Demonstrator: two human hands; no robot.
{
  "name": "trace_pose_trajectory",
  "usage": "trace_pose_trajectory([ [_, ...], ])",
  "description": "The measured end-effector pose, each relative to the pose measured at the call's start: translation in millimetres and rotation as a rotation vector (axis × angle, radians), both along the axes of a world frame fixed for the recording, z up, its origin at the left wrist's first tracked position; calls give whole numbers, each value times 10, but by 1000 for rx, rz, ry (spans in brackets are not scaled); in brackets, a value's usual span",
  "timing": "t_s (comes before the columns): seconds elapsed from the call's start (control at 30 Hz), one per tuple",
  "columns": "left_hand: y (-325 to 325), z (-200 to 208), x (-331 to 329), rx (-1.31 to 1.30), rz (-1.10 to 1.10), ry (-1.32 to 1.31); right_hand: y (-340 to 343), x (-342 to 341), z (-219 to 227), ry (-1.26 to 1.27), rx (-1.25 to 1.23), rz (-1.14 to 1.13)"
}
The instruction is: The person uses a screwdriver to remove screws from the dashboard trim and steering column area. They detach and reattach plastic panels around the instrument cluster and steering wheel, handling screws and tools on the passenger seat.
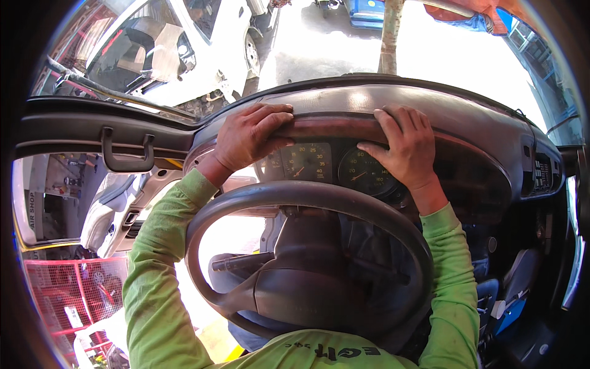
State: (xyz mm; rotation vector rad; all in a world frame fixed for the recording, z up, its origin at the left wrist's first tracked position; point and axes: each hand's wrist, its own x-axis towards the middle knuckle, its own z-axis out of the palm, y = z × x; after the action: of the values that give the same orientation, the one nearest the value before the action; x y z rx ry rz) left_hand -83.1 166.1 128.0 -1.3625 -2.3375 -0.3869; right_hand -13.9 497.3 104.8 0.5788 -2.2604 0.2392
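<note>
My left hand (254,134) and my right hand (409,142) grip the brown hood (335,127) above the gauges, well apart from each other. On both hands the fingers lie over its top and the thumb is below its edge. Under the hood sits the instrument cluster (307,163), with round dials and yellow markings; my right thumb partly covers one dial. Nearer me is the dark steering wheel (307,192), which neither hand touches. My green-sleeved forearms pass along its two sides.
A stalk (243,262) sticks out left of the steering column. The worn dashboard (350,98) runs rightward to vents and controls. At left are a grab handle (128,163) and a red mesh frame (74,289). Beyond the windscreen stand a white vehicle (224,52) and a post (391,37).
</note>
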Motion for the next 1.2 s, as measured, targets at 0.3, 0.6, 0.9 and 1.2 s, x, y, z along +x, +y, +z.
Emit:
trace_pose_trajectory([
  [0.3, 41, -71, 64, 77, 53, -76, -114, -60, -33, -72, 97, 69],
  [0.6, 88, 26, 50, -42, 150, -156, -188, -134, -16, -167, 234, -121],
  [0.9, 13, 100, 49, -231, 371, -161, -153, -185, 15, -148, 309, -123],
  [1.2, 836, 325, -245, -344, 38, -382, -109, -201, 27, -214, 201, -82],
])
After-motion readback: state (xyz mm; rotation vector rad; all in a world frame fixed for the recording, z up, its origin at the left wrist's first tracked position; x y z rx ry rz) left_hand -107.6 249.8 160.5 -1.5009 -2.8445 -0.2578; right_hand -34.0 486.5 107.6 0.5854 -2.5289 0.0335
